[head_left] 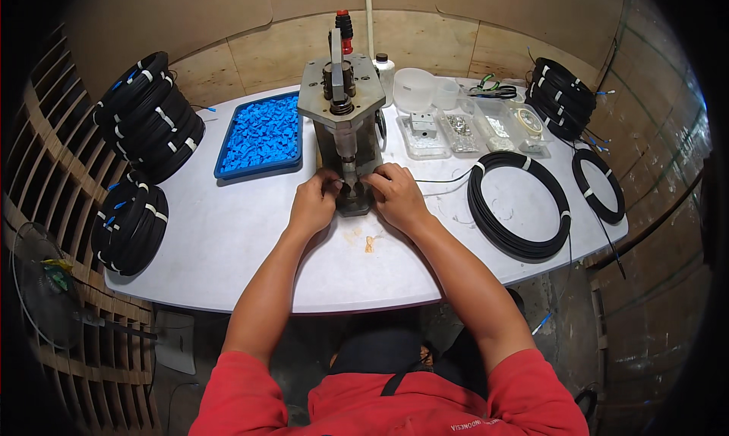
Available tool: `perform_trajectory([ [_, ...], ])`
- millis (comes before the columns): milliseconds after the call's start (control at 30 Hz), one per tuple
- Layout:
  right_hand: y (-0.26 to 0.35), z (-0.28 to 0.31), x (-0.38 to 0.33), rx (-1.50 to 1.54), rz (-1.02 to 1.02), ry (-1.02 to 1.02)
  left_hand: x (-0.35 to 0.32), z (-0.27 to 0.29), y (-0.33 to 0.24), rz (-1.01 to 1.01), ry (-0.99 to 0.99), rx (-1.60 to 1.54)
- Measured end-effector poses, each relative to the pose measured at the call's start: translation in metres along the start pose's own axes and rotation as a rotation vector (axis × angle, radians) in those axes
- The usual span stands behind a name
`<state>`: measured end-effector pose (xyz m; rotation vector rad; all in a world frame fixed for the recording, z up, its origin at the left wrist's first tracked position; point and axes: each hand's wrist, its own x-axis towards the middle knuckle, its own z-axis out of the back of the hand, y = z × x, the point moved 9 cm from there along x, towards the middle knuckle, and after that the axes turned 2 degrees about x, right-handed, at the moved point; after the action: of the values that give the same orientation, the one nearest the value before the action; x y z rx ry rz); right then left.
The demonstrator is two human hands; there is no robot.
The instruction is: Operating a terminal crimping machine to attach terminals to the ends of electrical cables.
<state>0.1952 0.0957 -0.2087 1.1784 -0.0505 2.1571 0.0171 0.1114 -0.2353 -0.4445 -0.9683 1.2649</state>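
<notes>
A grey metal bench press [343, 102] with a vertical ram stands at the middle of the table. Both hands are at its lower die [355, 197], one on each side. My left hand [315, 202] has its fingers closed in a pinch at the left of the die; whatever is between the fingertips is hidden. My right hand [399, 196] pinches a thin black cable [444, 181] at the right of the die. That cable runs from behind the hand to a large black cable coil [520, 248]. The cable's end at the die cannot be made out.
A blue tray [258, 169] of small blue connectors lies left of the press. Clear boxes of small parts [465, 132], a bottle [385, 79] and pliers [493, 92] stand back right. Stacked cable coils [156, 125] line the left edge; more coils [560, 98] sit at the right.
</notes>
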Motion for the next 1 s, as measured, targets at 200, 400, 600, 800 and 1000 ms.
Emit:
perform_trajectory([
  [200, 0.0, 0.0007, 0.0011, -0.009, -0.002, 0.005, -0.0002, 0.0004, -0.0009, 0.007, -0.001, 0.012],
  [400, -0.0006, 0.0006, 0.0009, -0.003, -0.004, 0.005, 0.0002, 0.0001, 0.0001, 0.012, -0.001, 0.009],
  [600, 0.0004, 0.0021, 0.0015, 0.02, 0.001, 0.005, 0.0009, -0.0008, 0.0007, 0.014, 0.008, 0.013],
  [800, -0.0012, 0.0015, 0.001, 0.038, -0.005, -0.002, 0.0006, 0.0002, -0.002, 0.008, 0.002, 0.007],
  [1000, 0.0004, 0.0002, 0.0019, 0.008, -0.005, 0.014, -0.0001, 0.0014, -0.0021, -0.007, -0.005, 0.009],
])
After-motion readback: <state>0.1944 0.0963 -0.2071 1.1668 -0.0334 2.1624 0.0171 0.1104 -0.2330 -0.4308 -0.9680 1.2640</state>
